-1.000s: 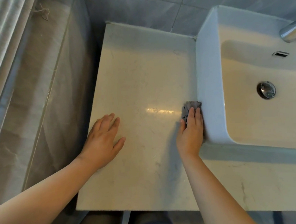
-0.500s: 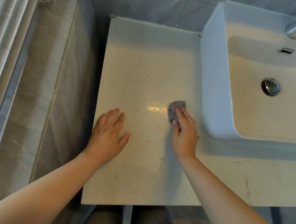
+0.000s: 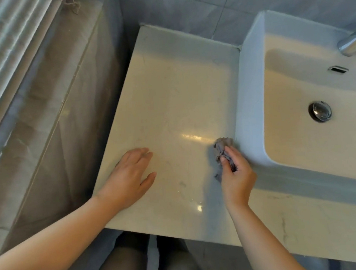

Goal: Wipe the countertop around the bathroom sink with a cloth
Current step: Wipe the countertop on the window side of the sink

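A pale marble countertop [image 3: 176, 97] lies left of a white rectangular sink [image 3: 252, 100]. My right hand [image 3: 237, 177] grips a small crumpled grey cloth [image 3: 221, 147] and presses it on the counter close beside the sink's left wall, near its front corner. My left hand [image 3: 129, 178] rests flat on the counter near its left edge, fingers together and holding nothing.
A chrome drain plug [image 3: 320, 111] sits in the basin, and a chrome faucet spout [image 3: 353, 42] enters at the top right. Grey tiled wall [image 3: 185, 10] backs the counter. A stone ledge [image 3: 44, 106] runs along the left, below the counter edge.
My right hand swept the cloth left away from the sink wall, then back right beside it, and the cloth is now more bunched. My left hand has stayed put.
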